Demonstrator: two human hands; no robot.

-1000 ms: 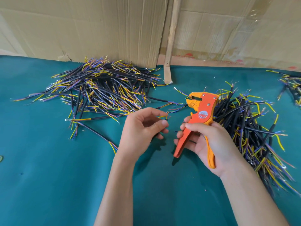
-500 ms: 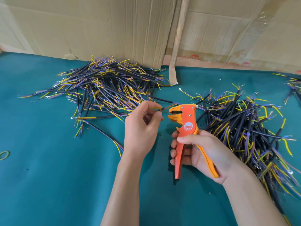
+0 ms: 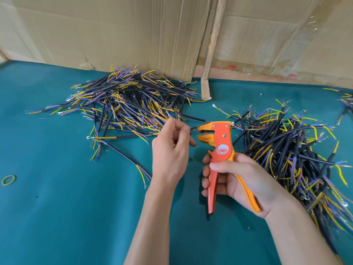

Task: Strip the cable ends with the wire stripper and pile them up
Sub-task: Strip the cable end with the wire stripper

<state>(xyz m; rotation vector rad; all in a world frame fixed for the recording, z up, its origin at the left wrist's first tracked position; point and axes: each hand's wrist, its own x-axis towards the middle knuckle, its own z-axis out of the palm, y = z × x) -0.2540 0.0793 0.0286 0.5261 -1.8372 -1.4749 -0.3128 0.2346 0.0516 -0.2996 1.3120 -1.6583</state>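
left hand [image 3: 172,150] pinches a thin wire [image 3: 193,128] at the open mouth of the stripper [image 3: 219,148]; right hand [image 3: 235,178] grips its handles, unsqueezed. risk: shallow seating, wire slips out unstripped.

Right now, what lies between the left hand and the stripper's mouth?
Head view: only a short thin wire, pinched by the left hand, reaching the wire stripper mouth; teal table below.

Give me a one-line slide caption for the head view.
Left hand feeds a cable end into the open mouth of the orange wire stripper gripped by the right hand.
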